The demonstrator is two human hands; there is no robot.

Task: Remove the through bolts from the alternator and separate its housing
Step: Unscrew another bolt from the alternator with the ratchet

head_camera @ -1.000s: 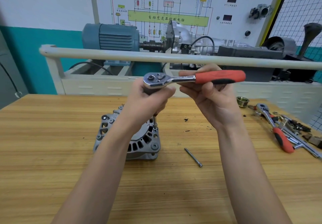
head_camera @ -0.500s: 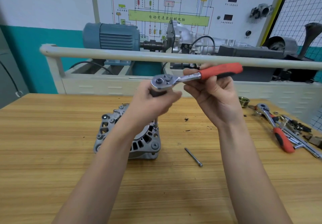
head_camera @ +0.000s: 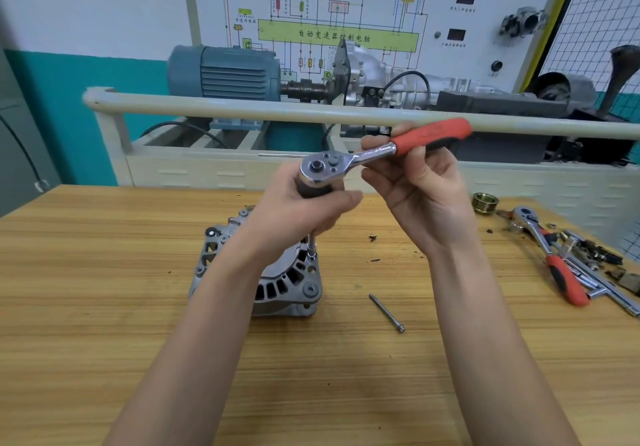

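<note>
The ratchet handle (head_camera: pixel 431 135) has swung from level to angled up and away in the last second, pushed by the right hand (head_camera: pixel 420 182) with fingers curled loosely about the red grip, so I judge a through bolt is mid-loosening. The left hand (head_camera: pixel 304 213) wraps the extension just under the ratchet head, steadying it over the alternator (head_camera: pixel 273 272) on the wooden bench (head_camera: pixel 104 324), one freed bolt (head_camera: pixel 386 312) lying just beside (others presumably remain). The socket's seat and the bolt head are hard to make out, and the left forearm hides much of the housing.
</note>
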